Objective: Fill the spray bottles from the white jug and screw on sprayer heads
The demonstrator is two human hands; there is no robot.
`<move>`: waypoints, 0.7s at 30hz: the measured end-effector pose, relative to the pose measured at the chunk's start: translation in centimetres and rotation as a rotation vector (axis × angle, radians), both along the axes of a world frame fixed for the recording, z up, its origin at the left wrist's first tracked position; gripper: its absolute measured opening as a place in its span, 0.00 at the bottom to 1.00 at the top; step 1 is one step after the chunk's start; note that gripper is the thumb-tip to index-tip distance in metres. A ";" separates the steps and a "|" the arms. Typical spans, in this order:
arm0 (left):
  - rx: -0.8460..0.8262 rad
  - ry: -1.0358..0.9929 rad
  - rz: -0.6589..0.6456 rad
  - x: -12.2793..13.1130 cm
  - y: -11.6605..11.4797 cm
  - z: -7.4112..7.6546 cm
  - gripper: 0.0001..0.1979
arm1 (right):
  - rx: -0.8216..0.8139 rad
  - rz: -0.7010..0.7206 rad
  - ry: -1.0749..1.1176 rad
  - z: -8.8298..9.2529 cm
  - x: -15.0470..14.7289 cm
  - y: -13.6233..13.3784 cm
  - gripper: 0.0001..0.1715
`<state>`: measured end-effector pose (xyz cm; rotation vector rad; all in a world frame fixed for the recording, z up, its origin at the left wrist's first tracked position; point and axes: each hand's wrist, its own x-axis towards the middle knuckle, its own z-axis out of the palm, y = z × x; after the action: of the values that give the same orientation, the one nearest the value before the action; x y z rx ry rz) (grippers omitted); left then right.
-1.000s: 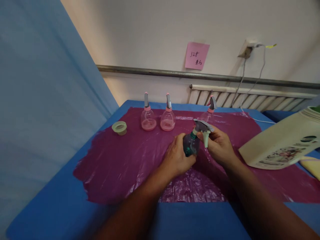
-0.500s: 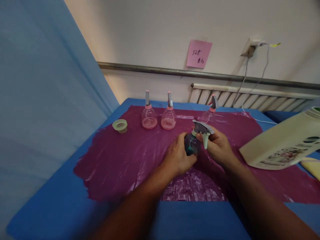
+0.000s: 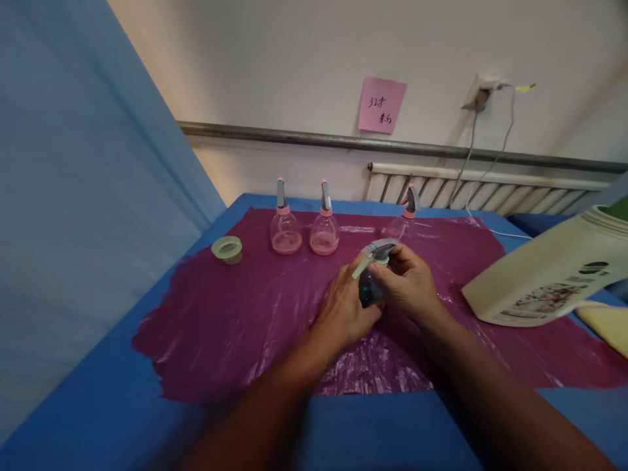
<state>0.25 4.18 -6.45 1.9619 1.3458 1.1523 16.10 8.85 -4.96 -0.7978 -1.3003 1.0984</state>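
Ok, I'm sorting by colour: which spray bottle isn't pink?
The dark green bottle held by the left hand and right hand; the three bottles behind have pink collars.

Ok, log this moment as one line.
left hand: grips dark spray bottle | right hand: on trigger head | surface: purple sheet

Hands point(image 3: 377, 294) grip green spray bottle point(image 3: 367, 291), sprayer head point(image 3: 377, 252).
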 end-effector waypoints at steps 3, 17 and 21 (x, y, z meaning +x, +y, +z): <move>0.008 0.002 -0.027 -0.3 0.0 -0.6 0.39 | -0.039 0.019 0.032 0.0 -0.2 0.2 0.24; -0.052 -0.032 -0.018 -0.5 -0.4 -1.1 0.45 | -0.014 0.004 -0.005 0.4 0.2 -0.1 0.37; -0.063 -0.009 -0.024 -0.5 -0.6 -0.9 0.46 | 0.064 -0.009 -0.012 0.9 1.1 -0.6 0.43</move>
<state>-0.23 3.59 -7.34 1.9211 1.3346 1.0925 17.25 8.28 -4.08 -0.7626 -1.3340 1.0414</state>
